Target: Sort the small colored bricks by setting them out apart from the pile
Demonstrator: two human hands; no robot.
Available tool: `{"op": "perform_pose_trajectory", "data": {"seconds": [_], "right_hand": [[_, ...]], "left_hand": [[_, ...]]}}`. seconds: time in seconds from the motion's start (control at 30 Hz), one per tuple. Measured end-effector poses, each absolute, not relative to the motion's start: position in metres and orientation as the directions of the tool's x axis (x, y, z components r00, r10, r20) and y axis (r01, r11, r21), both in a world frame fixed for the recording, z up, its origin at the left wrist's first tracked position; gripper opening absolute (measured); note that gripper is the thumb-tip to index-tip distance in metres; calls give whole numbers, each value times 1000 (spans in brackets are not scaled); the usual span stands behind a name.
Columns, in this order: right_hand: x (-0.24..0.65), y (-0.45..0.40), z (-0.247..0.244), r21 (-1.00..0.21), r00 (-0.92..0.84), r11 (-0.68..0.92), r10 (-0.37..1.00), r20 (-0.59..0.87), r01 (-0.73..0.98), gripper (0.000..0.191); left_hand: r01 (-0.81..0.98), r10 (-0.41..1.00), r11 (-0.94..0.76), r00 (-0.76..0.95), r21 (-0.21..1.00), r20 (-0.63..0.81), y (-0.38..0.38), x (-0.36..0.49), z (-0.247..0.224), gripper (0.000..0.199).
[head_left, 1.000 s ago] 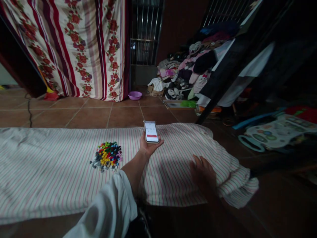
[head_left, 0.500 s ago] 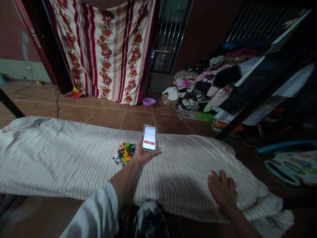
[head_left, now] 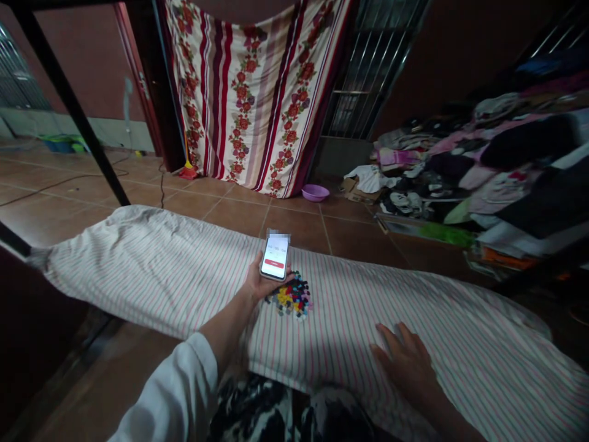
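Phone (head_left: 275, 256), lit, grasped in my left hand (head_left: 257, 282) over striped cloth (head_left: 175, 276), partly hiding coloured pieces (head_left: 299, 298). Step, I judge: holding screen in view; next move calls for steady grip. Right hand (head_left: 407, 356): fingers spread, grasping nothing.

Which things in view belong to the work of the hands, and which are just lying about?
Apparently in the work:
Lit, rectangular smartphone, held in the left hand
Pile of small multicoloured pieces, close by
White, striped cloth, under the pile; the right hand, open, is nearest to it

Apparently just about:
Round purple basin
Heap of mixed-colour clothes
Red-flowered fabric sheet, hanging
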State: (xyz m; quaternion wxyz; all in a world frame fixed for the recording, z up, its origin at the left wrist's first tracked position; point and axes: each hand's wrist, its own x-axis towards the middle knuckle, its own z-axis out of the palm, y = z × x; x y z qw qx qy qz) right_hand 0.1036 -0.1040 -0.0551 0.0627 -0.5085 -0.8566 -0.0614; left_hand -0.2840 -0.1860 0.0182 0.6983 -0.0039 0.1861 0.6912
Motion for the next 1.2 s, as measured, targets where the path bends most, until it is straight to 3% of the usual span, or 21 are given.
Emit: {"op": "perform_pose_trajectory", "data": {"seconds": [0.1,0.33,0.57,0.77,1.2], "right_hand": [[101,-119,-59,51,-510,508,859,53,860,72],[114,-117,-69,5,-386,396,897,-215,918,88],[102,-131,-61,39,-338,348,927,-164,937,82],[105,-131,-52,-3,-441,444,889,-123,896,81],[104,-137,-37,8,-440,452,872,-216,892,81]], "left_hand": [[-964,963,1,-71,267,-259,-202,-314,18,66],[-966,937,1,-89,258,-337,-241,-376,16,64],[-964,943,-15,-103,266,-318,-249,-409,11,63],[-957,934,-64,-157,281,-321,-257,-435,18,64],[-947,884,-151,-257,283,-389,-264,-473,7,64]]}}
